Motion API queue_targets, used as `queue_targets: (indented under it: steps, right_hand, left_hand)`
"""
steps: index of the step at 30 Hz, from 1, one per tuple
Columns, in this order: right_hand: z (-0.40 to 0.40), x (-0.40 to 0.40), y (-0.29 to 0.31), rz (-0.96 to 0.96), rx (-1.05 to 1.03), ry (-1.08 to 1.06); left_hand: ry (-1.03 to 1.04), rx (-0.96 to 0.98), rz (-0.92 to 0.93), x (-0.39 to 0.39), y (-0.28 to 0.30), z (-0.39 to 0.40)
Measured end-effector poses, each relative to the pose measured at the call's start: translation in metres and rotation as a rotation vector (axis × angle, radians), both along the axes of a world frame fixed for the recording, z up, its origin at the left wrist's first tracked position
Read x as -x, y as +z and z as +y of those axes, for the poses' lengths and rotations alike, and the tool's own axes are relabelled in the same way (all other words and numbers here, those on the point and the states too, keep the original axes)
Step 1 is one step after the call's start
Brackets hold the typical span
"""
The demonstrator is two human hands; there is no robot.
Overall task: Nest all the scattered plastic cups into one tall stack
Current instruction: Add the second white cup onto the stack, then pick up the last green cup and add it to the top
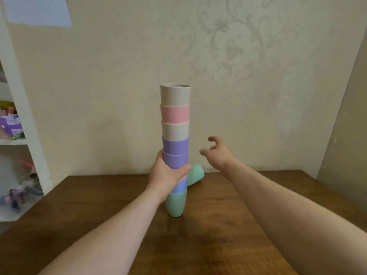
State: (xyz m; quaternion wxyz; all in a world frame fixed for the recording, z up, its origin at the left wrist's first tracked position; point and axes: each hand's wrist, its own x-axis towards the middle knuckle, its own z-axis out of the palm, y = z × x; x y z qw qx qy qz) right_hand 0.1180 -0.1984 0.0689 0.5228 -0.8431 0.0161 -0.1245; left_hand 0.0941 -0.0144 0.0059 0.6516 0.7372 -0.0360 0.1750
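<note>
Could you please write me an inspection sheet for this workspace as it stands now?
Surface: brown wooden table, set against the wall.
Job's things: tall stack, beige cup on top, green at the bottom; one loose green cup lying on its side behind it.
Clutter: nothing seen.
Grippers: left hand grips the stack; right hand open, empty, in the air.
Cables: nothing seen.
Surroundings: patterned wallpaper; white shelf with toys at left.
</note>
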Motion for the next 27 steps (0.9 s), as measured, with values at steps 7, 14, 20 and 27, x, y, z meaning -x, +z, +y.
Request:
queue_targets:
  steps: [7,14,20,27]
  right_hand:
    - [0.01,-0.054,-0.068,0.285,0.168,-0.079]
    - [0.047,-0.094,-0.111,0.46,0.039,-0.182]
    - [0.056,-0.094,-0.12,0.459,-0.14,-0.271]
    - [0.034,-0.071,-0.114,0.246,-0.326,-0.204]
  left_hand:
    - [0.008,0.015,-0.006,-0.029,0.0,0.007]
    - [-0.057,0.089,0.003,-0.042,-0.009,0.021]
    - [-0.092,0.116,-0.012,-0.054,-0.011,0.025]
    - [-0.138,0.099,-0.003,-0.043,-0.012,0.021]
